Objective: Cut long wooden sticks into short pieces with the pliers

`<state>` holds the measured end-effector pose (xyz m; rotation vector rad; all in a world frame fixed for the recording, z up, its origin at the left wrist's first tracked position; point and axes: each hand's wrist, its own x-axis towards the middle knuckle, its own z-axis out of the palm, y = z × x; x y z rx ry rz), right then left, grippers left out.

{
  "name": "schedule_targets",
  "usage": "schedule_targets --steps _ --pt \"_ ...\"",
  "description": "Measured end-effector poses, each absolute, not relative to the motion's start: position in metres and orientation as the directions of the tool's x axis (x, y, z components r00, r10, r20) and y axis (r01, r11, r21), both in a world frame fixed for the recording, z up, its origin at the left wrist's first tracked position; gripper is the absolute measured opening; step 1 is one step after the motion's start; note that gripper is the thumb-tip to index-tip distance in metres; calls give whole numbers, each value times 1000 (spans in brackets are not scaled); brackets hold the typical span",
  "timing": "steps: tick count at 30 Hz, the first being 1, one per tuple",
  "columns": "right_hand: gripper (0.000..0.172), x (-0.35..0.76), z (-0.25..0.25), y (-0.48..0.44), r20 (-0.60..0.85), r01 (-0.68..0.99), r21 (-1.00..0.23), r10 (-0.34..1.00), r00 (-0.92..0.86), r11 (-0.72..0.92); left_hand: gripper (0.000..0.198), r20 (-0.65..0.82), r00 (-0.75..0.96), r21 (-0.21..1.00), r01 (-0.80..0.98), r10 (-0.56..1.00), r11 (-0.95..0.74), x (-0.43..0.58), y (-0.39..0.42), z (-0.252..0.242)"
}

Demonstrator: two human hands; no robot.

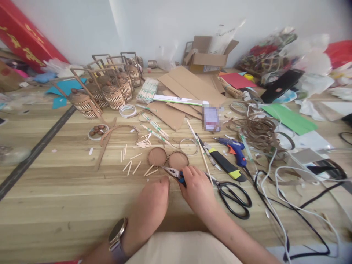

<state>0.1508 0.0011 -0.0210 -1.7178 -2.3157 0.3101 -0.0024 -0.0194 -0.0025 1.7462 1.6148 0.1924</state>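
A pale wooden tabletop (68, 209) is seen from above. The person's right hand (198, 186) has its fingers wrapped around the handles of silver metal pliers with dark blue grips (174, 172), whose nose points left, just below two shallow round brown discs with ridged rims, one on the left (157, 157) and one on the right (178, 160). The left hand (154, 200) is curled beside the pliers; its fingertips are hidden, so whether they pinch anything cannot be told. The pliers are probably stiff and fairly heavy, best held by the grips. The discs look light and somewhat fragile, better lifted by the rim. Short, thin, pale wooden sticks (128, 168) lie nearby, likely light and easily snapped. Gold characters run along a red panel (27, 36) at upper left, too blurred to read; green print on paper-wrapped bundles (147, 90) is equally illegible
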Motion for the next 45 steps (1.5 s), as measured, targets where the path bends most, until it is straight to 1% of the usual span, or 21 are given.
schedule_targets --steps 2,3,4,6,8,9,11,12,14,15,18,21,23,27,31,33,36,39,42,43,45 --pt "12 154 -20 6 58 886 -383 964 -260 262 31 -356 162 465 885 920 25 -4 -18 -1" --pt "11 157 -18 9 53 871 -419 964 -259 257 29 -339 155 444 896 928 13 -6 -16 -1" --pt "10 160 -16 12 47 856 -447 962 -269 261 28 -319 159 479 878 934 15 -9 -14 0" --pt "12 168 -8 16 -4 814 -512 947 -321 274 29 -317 175 628 775 932 68 -16 -9 0" --pt "17 174 3 17 -90 743 -611 909 -406 272 32 -388 232 788 586 892 191 -22 -5 0" --pt "17 175 7 16 -133 702 -662 879 -457 265 33 -425 277 839 478 862 260 -23 -4 -1" --pt "16 173 14 14 -190 637 -731 823 -535 245 35 -469 360 877 298 807 377 -22 -4 -3" --pt "14 172 15 12 -196 623 -743 812 -550 244 36 -480 380 877 239 791 418 -20 -5 -4" --pt "4 167 13 10 -187 626 -743 823 -536 238 41 -495 387 866 148 778 477 -16 -7 -6" --pt "6 166 11 9 -178 638 -734 841 -511 233 44 -502 385 858 109 774 502 -14 -8 -6" --pt "20 163 2 7 -151 663 -721 887 -436 203 50 -526 408 822 21 746 569 -11 -10 -7" --pt "23 162 -5 5 -119 644 -749 923 -366 158 51 -545 427 787 -38 722 616 -12 -11 -8" --pt "24 161 -7 2 -88 632 -763 949 -304 132 49 -534 417 785 -77 735 615 -12 -11 -9" --pt "25 160 -9 -5 -32 617 -777 971 -236 124 45 -498 380 815 -101 779 571 -10 -12 -14" --pt "36 159 -15 -12 -11 584 -797 963 -268 153 45 -477 330 832 -128 815 539 -4 -14 -18" --pt "39 158 -19 -15 41 561 -798 949 -313 219 44 -468 307 838 -144 828 527 -1 -15 -19" --pt "38 154 -23 -18 141 549 -765 920 -366 336 36 -461 272 849 -142 845 509 3 -16 -19" --pt "37 153 -23 -18 173 555 -735 899 -403 390 29 -466 242 854 -128 851 504 0 -17 -18" --pt "30 161 -21 -13 162 605 -689 898 -410 400 32 -450 196 885 -33 871 464 -12 -16 -14" --pt "26 167 -21 -9 145 648 -661 912 -385 379 35 -424 172 905 33 889 425 -19 -15 -12" --pt "18 181 -19 0 95 767 -572 952 -290 291 38 -375 57 913 193 925 359 -34 -13 -6"
